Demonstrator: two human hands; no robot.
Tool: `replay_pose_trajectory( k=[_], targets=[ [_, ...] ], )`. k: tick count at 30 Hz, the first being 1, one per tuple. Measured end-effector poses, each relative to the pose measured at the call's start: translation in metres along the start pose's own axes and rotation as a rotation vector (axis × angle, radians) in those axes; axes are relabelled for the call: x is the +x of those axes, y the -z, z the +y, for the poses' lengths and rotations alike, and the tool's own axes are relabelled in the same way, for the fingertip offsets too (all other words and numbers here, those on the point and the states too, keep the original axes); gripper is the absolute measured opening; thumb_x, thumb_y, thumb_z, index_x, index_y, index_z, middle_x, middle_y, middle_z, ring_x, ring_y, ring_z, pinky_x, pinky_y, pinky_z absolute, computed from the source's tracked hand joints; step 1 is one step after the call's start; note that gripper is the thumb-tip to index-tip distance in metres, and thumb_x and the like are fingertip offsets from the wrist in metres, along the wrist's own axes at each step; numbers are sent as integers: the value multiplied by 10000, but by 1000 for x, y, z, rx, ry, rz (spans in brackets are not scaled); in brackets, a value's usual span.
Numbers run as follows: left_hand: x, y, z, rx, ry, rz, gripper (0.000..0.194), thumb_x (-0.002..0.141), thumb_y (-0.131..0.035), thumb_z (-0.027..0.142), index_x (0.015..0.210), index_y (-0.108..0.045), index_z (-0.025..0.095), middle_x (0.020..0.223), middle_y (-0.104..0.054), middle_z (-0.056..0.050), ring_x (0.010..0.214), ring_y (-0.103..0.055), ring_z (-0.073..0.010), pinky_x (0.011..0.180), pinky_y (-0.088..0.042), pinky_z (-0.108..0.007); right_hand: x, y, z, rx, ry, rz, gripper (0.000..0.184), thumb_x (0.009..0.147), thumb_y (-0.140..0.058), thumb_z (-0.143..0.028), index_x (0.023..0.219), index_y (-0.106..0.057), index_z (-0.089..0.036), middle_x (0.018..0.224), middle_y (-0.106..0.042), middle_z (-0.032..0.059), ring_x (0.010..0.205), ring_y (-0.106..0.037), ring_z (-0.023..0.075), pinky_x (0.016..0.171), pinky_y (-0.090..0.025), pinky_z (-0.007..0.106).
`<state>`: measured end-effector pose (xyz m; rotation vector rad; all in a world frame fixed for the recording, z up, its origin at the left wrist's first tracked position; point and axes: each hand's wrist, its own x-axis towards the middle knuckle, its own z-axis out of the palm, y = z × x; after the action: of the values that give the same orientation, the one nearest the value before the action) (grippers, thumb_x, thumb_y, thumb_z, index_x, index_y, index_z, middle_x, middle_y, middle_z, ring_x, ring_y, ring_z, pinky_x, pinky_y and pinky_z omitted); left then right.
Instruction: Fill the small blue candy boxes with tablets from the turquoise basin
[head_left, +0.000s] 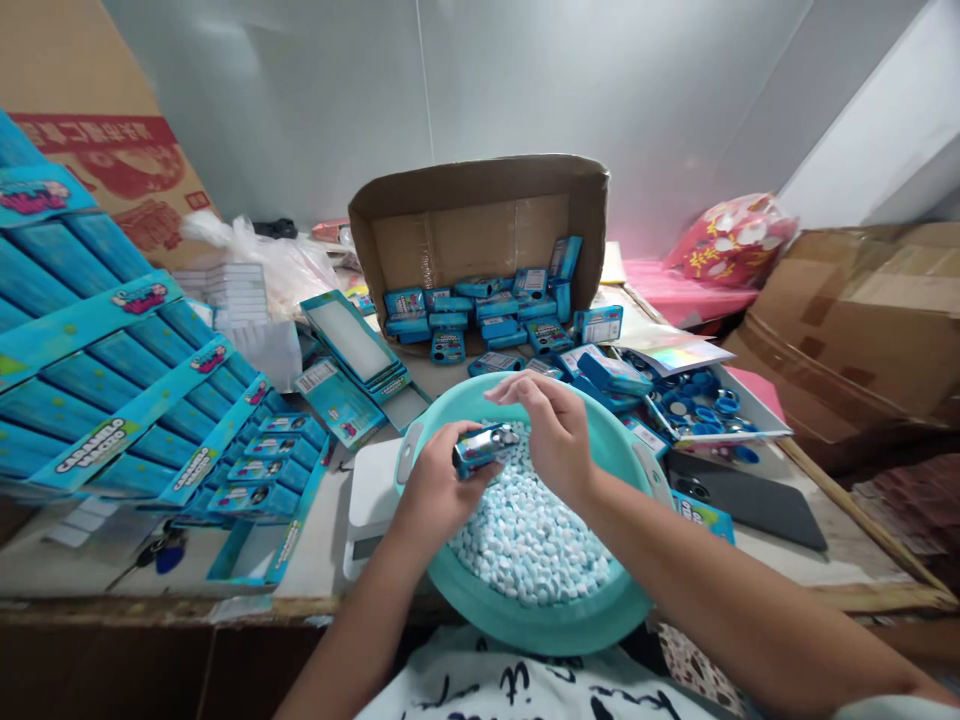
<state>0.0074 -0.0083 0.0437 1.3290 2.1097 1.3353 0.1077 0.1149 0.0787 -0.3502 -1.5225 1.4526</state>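
My left hand (439, 485) is wrapped round a small blue candy box (478, 448), tipped on its side above a turquoise basin (536, 632). The box's far end faces my right hand (561, 440), which hovers over the basin with its fingers stretched out and bent slightly toward the left. I see nothing held in that hand, though its palm is turned partly out of sight. Small white and pale-blue candies (532, 545) fill the lower part of the basin.
A cardboard box (480, 185) lies open behind, with several small blue boxes (499, 328) spilling out. Stacked display trays (112, 440) stand left; a white scale (373, 490) touches the basin's left side. Right are a bin of blue caps (701, 400) and a dark phone (757, 505).
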Motion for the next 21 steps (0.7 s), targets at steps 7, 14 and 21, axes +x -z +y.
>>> replay_pose_trajectory(
  k=[7,14,21],
  targets=[
    [-1,3,0,-152,128,181,473,756,-822,354,1164,-643,197,1098,-717,-88,990,-710,-251,887,-580,-365,11,12,7,-392,67,-188,147,930,-641,-323,827,-708,-241,930,-679,41,899,-621,210,801,-470,334],
    [-11,44,11,-281,92,457,551,714,-863,398,1173,-635,197,1011,-732,-44,889,-726,-216,801,-605,-305,9,11,15,-517,-93,-271,237,985,-533,-393,897,-680,-229,931,-683,48,902,-617,230,784,-441,335],
    [-35,117,-39,-131,211,517,599,671,-883,414,1182,-665,191,1067,-740,-76,989,-719,-273,888,-602,-394,-17,10,28,-1024,-187,-1182,521,852,-708,-410,1308,-612,-175,1234,-597,158,1087,-598,336,855,-480,411]
  ],
)
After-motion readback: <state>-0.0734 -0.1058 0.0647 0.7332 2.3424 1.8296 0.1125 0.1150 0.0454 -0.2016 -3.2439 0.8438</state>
